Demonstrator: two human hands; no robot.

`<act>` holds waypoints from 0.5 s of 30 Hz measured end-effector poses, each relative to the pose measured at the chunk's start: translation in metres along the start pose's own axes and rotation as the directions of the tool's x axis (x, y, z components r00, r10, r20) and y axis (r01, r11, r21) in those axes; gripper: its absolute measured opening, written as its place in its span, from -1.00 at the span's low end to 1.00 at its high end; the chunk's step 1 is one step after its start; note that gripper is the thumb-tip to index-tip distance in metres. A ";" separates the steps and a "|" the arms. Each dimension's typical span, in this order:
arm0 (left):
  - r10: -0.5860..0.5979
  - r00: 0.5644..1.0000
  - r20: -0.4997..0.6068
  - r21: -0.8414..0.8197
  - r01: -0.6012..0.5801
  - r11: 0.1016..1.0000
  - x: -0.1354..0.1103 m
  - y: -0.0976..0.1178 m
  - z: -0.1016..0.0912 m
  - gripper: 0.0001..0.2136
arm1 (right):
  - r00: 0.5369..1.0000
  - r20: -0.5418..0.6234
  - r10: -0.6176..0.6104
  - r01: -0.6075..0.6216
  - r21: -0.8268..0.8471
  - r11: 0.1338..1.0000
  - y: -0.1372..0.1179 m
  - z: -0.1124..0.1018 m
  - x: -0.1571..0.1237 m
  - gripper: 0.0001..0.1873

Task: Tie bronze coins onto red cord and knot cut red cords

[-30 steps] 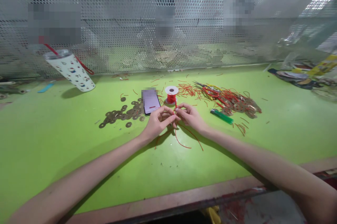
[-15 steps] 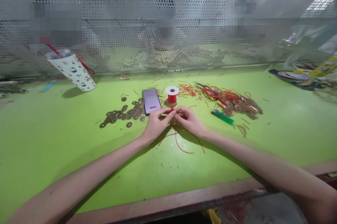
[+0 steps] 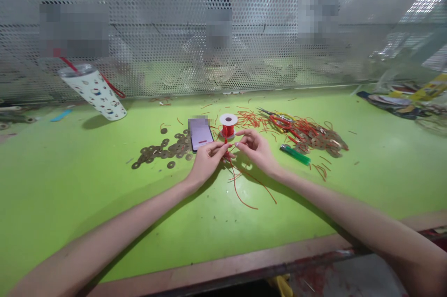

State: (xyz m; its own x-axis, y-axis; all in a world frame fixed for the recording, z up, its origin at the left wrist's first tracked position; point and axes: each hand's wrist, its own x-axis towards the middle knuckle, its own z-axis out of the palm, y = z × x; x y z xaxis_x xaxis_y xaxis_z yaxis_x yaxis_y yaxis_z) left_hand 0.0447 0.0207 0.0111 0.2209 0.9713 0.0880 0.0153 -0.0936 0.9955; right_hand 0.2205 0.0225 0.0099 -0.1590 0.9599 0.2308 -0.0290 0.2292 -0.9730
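My left hand (image 3: 208, 161) is closed in a pinch on a red cord (image 3: 234, 187), just in front of the spool. A small red loop stands up above the fingertips, and loose ends trail down onto the green table. My right hand (image 3: 256, 150) is close beside it, index finger raised. Its thumb meets a short piece of the cord running across from the left fingertips; the exact grip is too small to make out fully. Behind the hands stands a white spool (image 3: 228, 119) wound with red cord. A phone (image 3: 201, 136) lies left of the spool.
Holed coins (image 3: 164, 150) are scattered on the left. To the right lie a green lighter (image 3: 295, 154), red-handled scissors (image 3: 279, 121), cord scraps and a coin pile (image 3: 323, 142). A patterned tumbler (image 3: 96, 92) stands back left, before a perforated metal screen (image 3: 167, 31).
My right hand has drawn slightly right and up, away from my left hand, its index finger lifting. The small red loop now shows above the left fingertips. The trailing cord ends have shifted.
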 end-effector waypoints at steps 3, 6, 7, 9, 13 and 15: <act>-0.012 0.998 0.054 -0.015 0.013 1.000 -0.001 0.000 0.000 -0.71 | 0.997 -0.046 -0.055 0.051 -0.090 0.995 0.002 -0.002 0.001 -0.76; -0.013 0.996 0.088 -0.009 0.013 1.000 -0.001 -0.003 -0.001 -0.70 | 0.996 -0.038 -0.078 0.073 -0.129 0.989 0.005 0.000 -0.001 -0.77; -0.007 0.996 0.090 0.000 0.007 1.000 -0.001 -0.005 -0.001 -0.69 | 0.996 -0.031 -0.080 0.075 -0.132 0.988 0.006 0.000 -0.001 -0.77; 0.005 0.996 0.087 0.018 -0.007 1.000 -0.001 -0.007 -0.001 -0.70 | 0.996 -0.039 -0.081 0.074 -0.157 0.985 0.009 0.001 -0.002 -0.76; 0.012 0.997 0.079 0.011 -0.013 1.000 0.000 -0.008 -0.001 -0.74 | 0.992 -0.095 -0.088 0.061 -0.253 0.965 0.011 0.000 -0.001 -0.75; 0.008 0.998 0.069 0.012 -0.009 1.000 0.001 -0.008 -0.001 -0.75 | 0.988 -0.106 -0.111 0.078 -0.279 0.957 0.012 -0.002 0.000 -0.78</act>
State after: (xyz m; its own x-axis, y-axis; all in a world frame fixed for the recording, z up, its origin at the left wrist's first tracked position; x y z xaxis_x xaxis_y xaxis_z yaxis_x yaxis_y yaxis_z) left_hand 0.0436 0.0228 0.0029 0.2875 0.9532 0.0931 0.0251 -0.1047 0.9942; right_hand 0.2217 0.0255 -0.0013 -0.0493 0.9401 0.3372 0.2351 0.3391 -0.9109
